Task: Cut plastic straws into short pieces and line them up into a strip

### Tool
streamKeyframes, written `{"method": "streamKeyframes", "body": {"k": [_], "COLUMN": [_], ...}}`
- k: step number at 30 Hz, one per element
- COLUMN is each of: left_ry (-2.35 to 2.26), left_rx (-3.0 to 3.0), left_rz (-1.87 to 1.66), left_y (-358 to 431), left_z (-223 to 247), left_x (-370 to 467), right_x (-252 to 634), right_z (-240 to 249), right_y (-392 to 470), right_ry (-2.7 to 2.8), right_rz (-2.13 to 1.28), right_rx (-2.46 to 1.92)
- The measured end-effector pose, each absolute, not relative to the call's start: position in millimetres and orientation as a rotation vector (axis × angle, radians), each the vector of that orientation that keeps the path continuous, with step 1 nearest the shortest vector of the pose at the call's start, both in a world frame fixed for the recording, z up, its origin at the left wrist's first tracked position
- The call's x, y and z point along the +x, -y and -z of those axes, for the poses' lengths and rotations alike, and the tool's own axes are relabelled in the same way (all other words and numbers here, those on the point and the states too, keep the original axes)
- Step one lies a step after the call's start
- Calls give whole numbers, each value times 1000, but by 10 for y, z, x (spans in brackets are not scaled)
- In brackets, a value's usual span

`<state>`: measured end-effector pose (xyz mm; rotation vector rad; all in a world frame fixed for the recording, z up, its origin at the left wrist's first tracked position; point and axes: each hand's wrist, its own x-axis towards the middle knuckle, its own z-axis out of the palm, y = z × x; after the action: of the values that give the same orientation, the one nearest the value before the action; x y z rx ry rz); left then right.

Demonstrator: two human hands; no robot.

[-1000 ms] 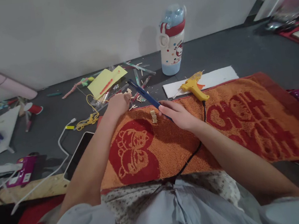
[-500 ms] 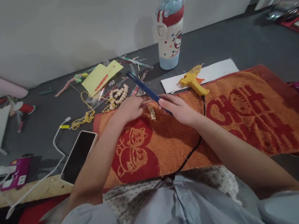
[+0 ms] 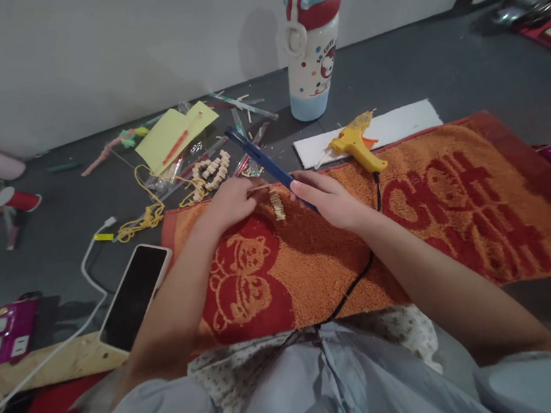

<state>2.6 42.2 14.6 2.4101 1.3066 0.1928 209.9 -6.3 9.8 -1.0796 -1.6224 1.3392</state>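
Note:
My right hand point(image 3: 327, 195) is closed round the lower part of a long, narrow blue tool point(image 3: 267, 165) that slants up and to the left. My left hand point(image 3: 235, 203) pinches a thin light stick point(image 3: 259, 188) at the upper edge of the orange and red towel point(image 3: 330, 253). Between the hands, a short row of small wooden pieces point(image 3: 277, 205) lies on the towel. A curved chain of similar pieces point(image 3: 211, 174) rests beyond my left hand.
Behind stands a bottle point(image 3: 313, 50). A yellow glue gun point(image 3: 359, 146) lies partly over a white board point(image 3: 405, 123), its black cord crossing the towel. To the left are a phone point(image 3: 135, 297), yellow cord point(image 3: 144, 223), yellow paper point(image 3: 168, 141) and a red spool point(image 3: 18, 199).
The view has shifted a little, so the objects on the left sit further left. My left hand has moved slightly away from the blue tool, and the thin stick shows more clearly.

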Motion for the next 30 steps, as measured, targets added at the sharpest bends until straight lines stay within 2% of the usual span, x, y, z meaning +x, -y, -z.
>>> {"method": "streamKeyframes", "body": {"k": [30], "left_ry": [-1338], "left_rx": [2346], "left_rz": [-218], "left_y": [-412], "left_z": [-71], "left_x": [51], "right_x": [2117], "right_z": [-88], "right_y": [58], "right_ry": [1601], "right_rz": [-1380], "right_rx": [-1102]}}
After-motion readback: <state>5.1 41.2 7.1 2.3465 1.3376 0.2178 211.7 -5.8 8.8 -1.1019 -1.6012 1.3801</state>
